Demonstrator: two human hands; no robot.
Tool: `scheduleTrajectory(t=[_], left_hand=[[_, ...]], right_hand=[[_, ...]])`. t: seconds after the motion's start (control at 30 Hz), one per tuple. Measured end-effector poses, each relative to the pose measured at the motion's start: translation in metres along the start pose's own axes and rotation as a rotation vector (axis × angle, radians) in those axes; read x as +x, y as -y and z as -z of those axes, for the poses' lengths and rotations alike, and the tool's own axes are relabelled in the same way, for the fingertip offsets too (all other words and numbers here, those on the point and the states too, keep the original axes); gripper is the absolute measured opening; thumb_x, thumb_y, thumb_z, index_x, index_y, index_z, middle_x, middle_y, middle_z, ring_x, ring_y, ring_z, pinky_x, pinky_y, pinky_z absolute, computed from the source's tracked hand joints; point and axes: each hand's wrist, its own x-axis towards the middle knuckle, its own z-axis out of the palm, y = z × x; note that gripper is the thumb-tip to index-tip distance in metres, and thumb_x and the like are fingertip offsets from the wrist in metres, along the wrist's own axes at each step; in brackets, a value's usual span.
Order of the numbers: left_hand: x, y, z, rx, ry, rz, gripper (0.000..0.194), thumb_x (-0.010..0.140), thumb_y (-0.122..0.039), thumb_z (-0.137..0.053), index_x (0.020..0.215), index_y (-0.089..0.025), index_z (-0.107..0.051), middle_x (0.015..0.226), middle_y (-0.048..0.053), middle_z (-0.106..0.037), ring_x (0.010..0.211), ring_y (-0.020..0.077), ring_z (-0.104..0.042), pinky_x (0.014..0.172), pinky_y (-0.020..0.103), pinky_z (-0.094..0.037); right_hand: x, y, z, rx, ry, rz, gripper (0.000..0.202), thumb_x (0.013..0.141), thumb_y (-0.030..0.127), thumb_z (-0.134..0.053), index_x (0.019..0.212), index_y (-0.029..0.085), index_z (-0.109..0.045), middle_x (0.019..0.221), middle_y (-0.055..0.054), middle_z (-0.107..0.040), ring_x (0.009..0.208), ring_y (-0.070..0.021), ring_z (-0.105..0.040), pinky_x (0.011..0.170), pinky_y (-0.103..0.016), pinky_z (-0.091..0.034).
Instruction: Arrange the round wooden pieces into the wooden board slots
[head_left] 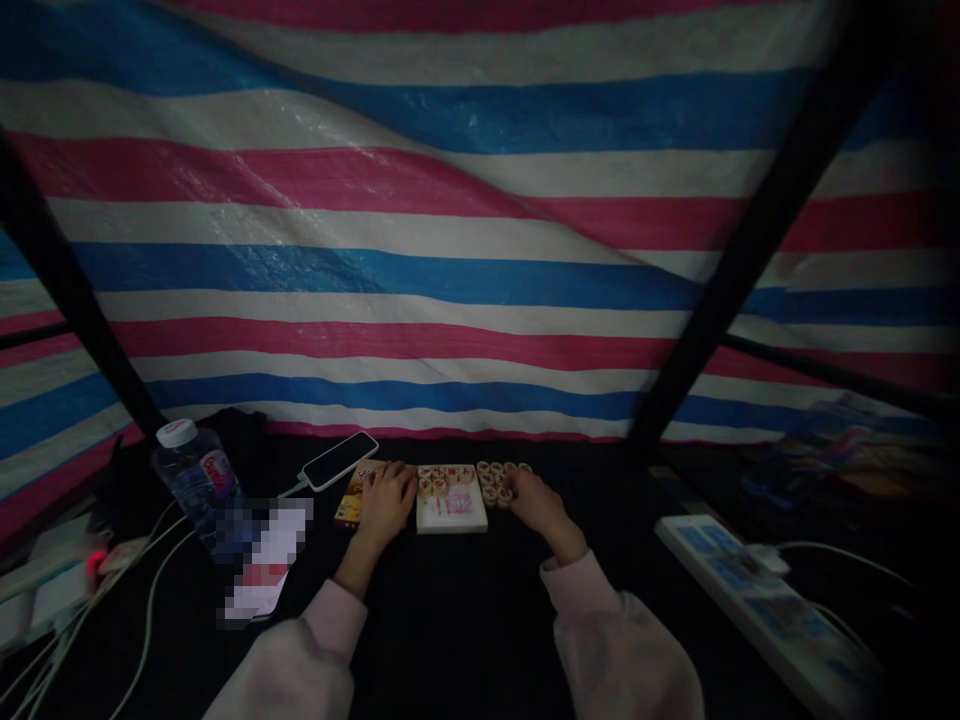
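A shallow white box (452, 518) lies in the middle of the dark table, with round wooden Chinese chess pieces (439, 487) in its far part and reddish print on its floor. More pieces with red characters (489, 480) are grouped in rows just right of it. My left hand (388, 500) lies with fingers stretched over a brown and yellow printed box lid (349, 512), beside the white box's left edge. At the right of the grouped pieces, my right hand (536, 503) has its fingers closed on a chess piece, which its fingertips partly hide.
At left stand a clear bottle with a white cap (201, 475) and a phone with a blurred screen (270, 565). A white phone (341, 461) on a cable lies behind my left hand. Cables run at far left. A power strip (750, 610) lies at right; striped sheeting (450, 230) hangs behind.
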Motion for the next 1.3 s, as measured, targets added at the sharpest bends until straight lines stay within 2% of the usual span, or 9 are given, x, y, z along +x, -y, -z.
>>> scheduleTrajectory(t=[0.13,0.3,0.5,0.7,0.87,0.93,1.03,1.17,1.3], left_hand=[[0.000,0.001,-0.001,0.007,-0.007,-0.015,0.036,0.092,-0.037,-0.033,0.118,-0.030,-0.057,0.126,0.004,-0.056,0.120,0.0232,-0.044,0.102,0.047,-0.025],[0.001,0.002,-0.003,0.000,-0.030,-0.026,0.036,0.093,-0.037,-0.032,0.117,-0.029,-0.058,0.125,0.004,-0.056,0.120,0.0232,-0.044,0.102,0.046,-0.025],[0.000,0.002,-0.003,0.001,-0.025,-0.022,0.036,0.092,-0.037,-0.033,0.117,-0.029,-0.058,0.126,0.005,-0.056,0.120,0.0240,-0.044,0.101,0.048,-0.025],[0.000,0.001,-0.001,-0.003,-0.020,-0.019,0.036,0.092,-0.037,-0.033,0.118,-0.030,-0.057,0.126,0.005,-0.055,0.121,0.0235,-0.043,0.101,0.046,-0.026],[-0.001,0.001,-0.002,0.000,-0.022,-0.017,0.035,0.092,-0.037,-0.033,0.117,-0.030,-0.058,0.125,0.005,-0.056,0.120,0.0237,-0.044,0.101,0.047,-0.026],[-0.001,0.002,-0.002,0.002,-0.024,-0.023,0.035,0.092,-0.037,-0.033,0.116,-0.030,-0.058,0.126,0.005,-0.056,0.120,0.0240,-0.044,0.100,0.047,-0.026],[-0.001,0.001,-0.002,0.001,-0.030,-0.027,0.035,0.092,-0.036,-0.033,0.116,-0.030,-0.058,0.125,0.004,-0.056,0.120,0.0238,-0.044,0.099,0.046,-0.028],[-0.001,-0.001,0.000,0.006,-0.024,-0.016,0.034,0.092,-0.035,-0.035,0.116,-0.030,-0.059,0.124,0.004,-0.057,0.118,0.0227,-0.045,0.099,0.045,-0.028],[0.000,-0.001,0.001,0.007,-0.027,-0.018,0.033,0.091,-0.034,-0.036,0.115,-0.031,-0.059,0.124,0.004,-0.057,0.118,0.0224,-0.045,0.100,0.044,-0.027]], right_hand=[[0.003,-0.003,-0.010,0.021,-0.025,0.007,0.014,0.074,0.014,-0.056,0.087,0.018,-0.059,0.095,-0.006,-0.062,0.089,-0.0172,-0.058,0.064,-0.023,-0.034],[0.003,-0.003,-0.020,0.023,-0.072,-0.001,0.020,0.075,0.012,-0.053,0.094,0.018,-0.055,0.093,-0.006,-0.061,0.085,-0.0163,-0.058,0.063,-0.023,-0.033],[0.004,-0.004,-0.025,0.012,-0.082,0.008,0.018,0.075,0.013,-0.054,0.092,0.019,-0.054,0.088,-0.004,-0.063,0.081,-0.0164,-0.060,0.060,-0.023,-0.032],[0.000,-0.003,-0.006,-0.005,-0.054,-0.007,0.018,0.074,0.011,-0.054,0.090,0.017,-0.055,0.086,-0.007,-0.062,0.076,-0.0156,-0.060,0.059,-0.023,-0.033],[-0.005,0.027,0.011,0.039,-0.149,0.081,0.018,0.071,0.011,-0.056,0.088,0.018,-0.054,0.086,-0.005,-0.063,0.077,-0.0151,-0.059,0.060,-0.022,-0.033],[-0.005,0.041,0.006,0.032,-0.168,0.132,0.019,0.071,0.012,-0.056,0.089,0.018,-0.055,0.087,-0.004,-0.064,0.079,-0.0153,-0.060,0.062,-0.023,-0.033],[-0.001,0.056,-0.014,-0.014,-0.144,0.173,0.020,0.071,0.013,-0.057,0.090,0.018,-0.056,0.086,-0.005,-0.065,0.081,-0.0176,-0.061,0.065,-0.024,-0.035],[0.006,0.061,-0.043,-0.017,-0.155,0.166,0.017,0.073,0.017,-0.057,0.090,0.018,-0.058,0.088,-0.006,-0.066,0.087,-0.0191,-0.061,0.070,-0.026,-0.037],[0.006,0.061,-0.051,-0.016,-0.172,0.187,0.020,0.074,0.020,-0.058,0.093,0.018,-0.058,0.092,-0.006,-0.066,0.089,-0.0187,-0.060,0.074,-0.026,-0.039]])
